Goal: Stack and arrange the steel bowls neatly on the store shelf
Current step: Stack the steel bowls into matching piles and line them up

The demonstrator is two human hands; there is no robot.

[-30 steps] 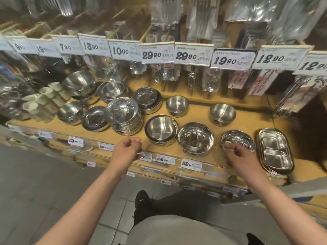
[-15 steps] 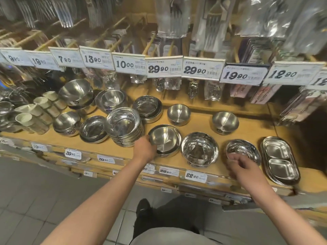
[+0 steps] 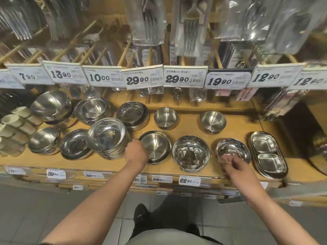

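Forearms reach in from the near edge over a grey tiled floor (image 3: 40, 209), past the price labels (image 3: 189, 180) on the shelf (image 3: 235, 124) lip. The left hand (image 3: 137, 152) is curled at the near-left rim of a wide steel bowl (image 3: 156, 146), gripping it, with a tilted stack of plates (image 3: 108, 137) just beside it on the left. The right hand (image 3: 236, 167) pinches the near rim of a small shiny bowl (image 3: 233, 149); a deep bowl (image 3: 191, 153) sits between the two, and a divided tray (image 3: 269, 154) lies at the far right. Half a second ago the left hand only reached the wide bowl's edge; it now lies further over the rim, while the right has barely shifted. Farther back stand two small matte bowls (image 3: 165, 117), apart, and hanging price cards (image 3: 184, 79) above. The wide bowl is shallow, brushed inside, upright.
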